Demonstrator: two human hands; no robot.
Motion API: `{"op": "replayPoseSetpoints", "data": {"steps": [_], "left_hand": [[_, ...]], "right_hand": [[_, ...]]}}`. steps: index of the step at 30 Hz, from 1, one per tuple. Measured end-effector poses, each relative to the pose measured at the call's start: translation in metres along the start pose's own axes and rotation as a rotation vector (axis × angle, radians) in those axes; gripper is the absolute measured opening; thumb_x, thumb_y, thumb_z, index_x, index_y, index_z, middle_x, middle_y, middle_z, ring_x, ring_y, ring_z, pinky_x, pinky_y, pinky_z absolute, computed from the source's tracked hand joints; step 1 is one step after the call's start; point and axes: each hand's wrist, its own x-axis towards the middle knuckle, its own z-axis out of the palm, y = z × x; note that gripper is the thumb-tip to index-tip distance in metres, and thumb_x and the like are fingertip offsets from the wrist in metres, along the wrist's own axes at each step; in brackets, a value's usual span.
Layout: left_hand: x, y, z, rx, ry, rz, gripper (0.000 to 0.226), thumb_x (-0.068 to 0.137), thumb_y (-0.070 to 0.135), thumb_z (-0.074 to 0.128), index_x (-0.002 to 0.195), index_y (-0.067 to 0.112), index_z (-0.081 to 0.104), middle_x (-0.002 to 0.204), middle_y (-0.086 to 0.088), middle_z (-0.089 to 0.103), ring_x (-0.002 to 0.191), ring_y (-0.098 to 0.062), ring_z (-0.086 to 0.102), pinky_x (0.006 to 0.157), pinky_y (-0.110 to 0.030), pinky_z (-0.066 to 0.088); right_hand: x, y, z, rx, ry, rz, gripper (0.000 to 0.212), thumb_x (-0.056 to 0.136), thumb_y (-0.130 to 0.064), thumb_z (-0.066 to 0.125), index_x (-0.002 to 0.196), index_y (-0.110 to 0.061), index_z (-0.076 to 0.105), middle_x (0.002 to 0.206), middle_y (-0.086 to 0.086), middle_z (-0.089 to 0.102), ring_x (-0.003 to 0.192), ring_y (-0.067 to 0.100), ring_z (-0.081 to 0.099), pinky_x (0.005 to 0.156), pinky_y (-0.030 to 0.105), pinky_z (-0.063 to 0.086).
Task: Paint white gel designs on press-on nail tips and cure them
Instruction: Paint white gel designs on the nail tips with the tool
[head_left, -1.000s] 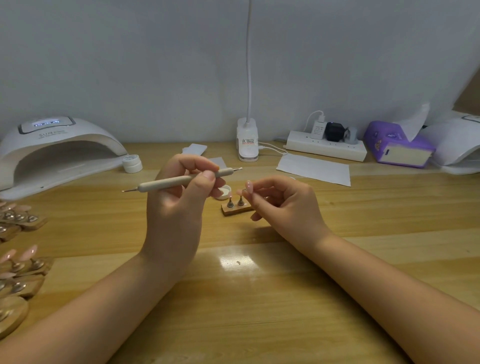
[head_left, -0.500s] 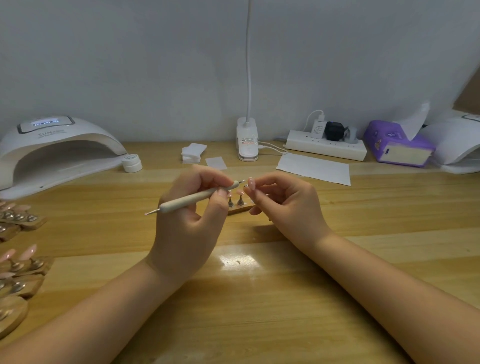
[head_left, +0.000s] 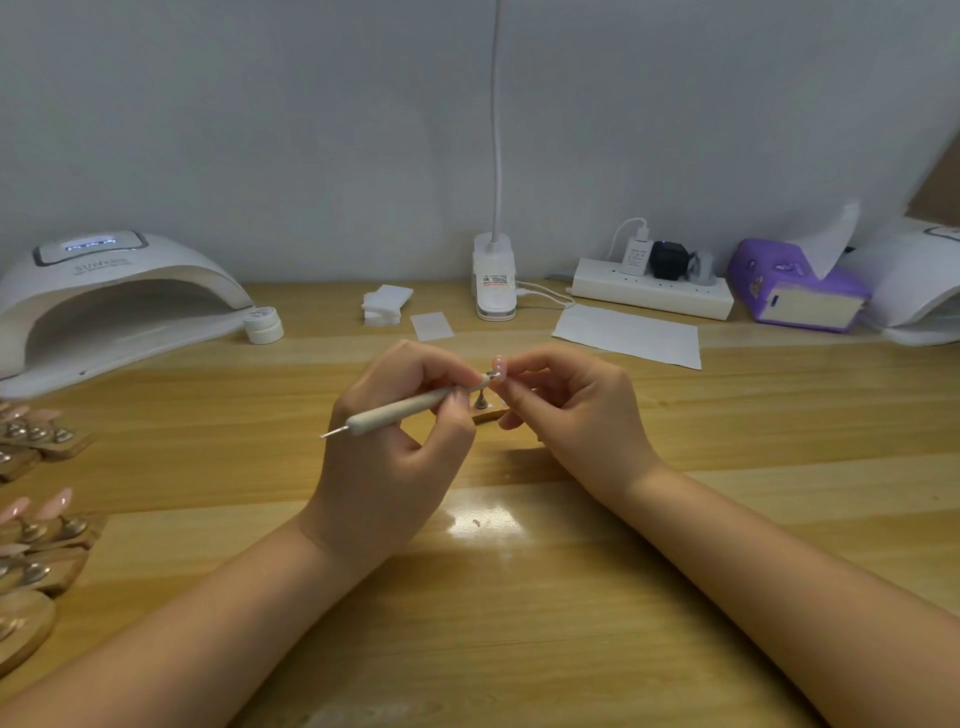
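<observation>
My left hand (head_left: 395, 447) grips a beige dotting pen (head_left: 400, 410) between thumb and fingers, its right tip touching a pink nail tip (head_left: 498, 365). My right hand (head_left: 576, 415) pinches that nail tip by its small stand. Below the two hands a wooden nail holder (head_left: 488, 414) with a metal peg sits on the table, partly hidden by the fingers. A white curing lamp (head_left: 104, 301) stands open at the far left. A small white gel jar (head_left: 264, 325) sits beside it.
Wooden holders with several pink nail tips (head_left: 36, 519) line the left edge. At the back stand a clip lamp base (head_left: 493, 283), cotton pads (head_left: 384, 305), a paper sheet (head_left: 628, 335), a power strip (head_left: 654, 293), a purple tissue box (head_left: 795, 291) and a second lamp (head_left: 914, 291).
My left hand moved right and lowered, bringing the pen tip onto the nail tip. My right hand stayed close to the same spot with the nail.
</observation>
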Motion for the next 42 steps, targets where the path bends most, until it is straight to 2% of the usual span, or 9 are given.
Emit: {"op": "replayPoseSetpoints", "data": {"steps": [19, 36, 42], "left_hand": [[-0.0010, -0.0021, 0.0013, 0.000, -0.003, -0.018, 0.015, 0.083, 0.019, 0.051, 0.086, 0.011, 0.063, 0.080, -0.003, 0.065, 0.077, -0.012, 0.062, 0.069, -0.018, 0.046], [-0.0012, -0.0042, 0.0008, 0.006, 0.004, -0.006, 0.016, 0.083, 0.018, 0.051, 0.086, 0.009, 0.063, 0.081, -0.003, 0.065, 0.079, -0.016, 0.064, 0.071, -0.028, 0.051], [-0.0004, 0.0000, -0.0005, -0.083, 0.066, -0.018, 0.011, 0.088, 0.019, 0.050, 0.093, 0.015, 0.059, 0.080, 0.002, 0.062, 0.075, -0.009, 0.060, 0.067, -0.017, 0.047]], "right_hand": [[-0.0001, 0.0005, 0.0004, -0.031, 0.003, -0.030, 0.013, 0.084, -0.001, 0.069, 0.097, -0.001, 0.070, 0.084, 0.010, 0.072, 0.069, 0.015, 0.071, 0.062, 0.027, 0.059], [0.0000, 0.0014, 0.0011, -0.037, -0.003, -0.045, 0.013, 0.084, -0.002, 0.070, 0.097, -0.003, 0.071, 0.084, 0.003, 0.071, 0.069, 0.010, 0.070, 0.060, 0.023, 0.057], [0.0001, 0.0014, 0.0012, -0.020, 0.006, -0.030, 0.012, 0.084, -0.002, 0.069, 0.096, 0.001, 0.071, 0.084, 0.009, 0.072, 0.070, 0.013, 0.070, 0.059, 0.026, 0.058]]}}
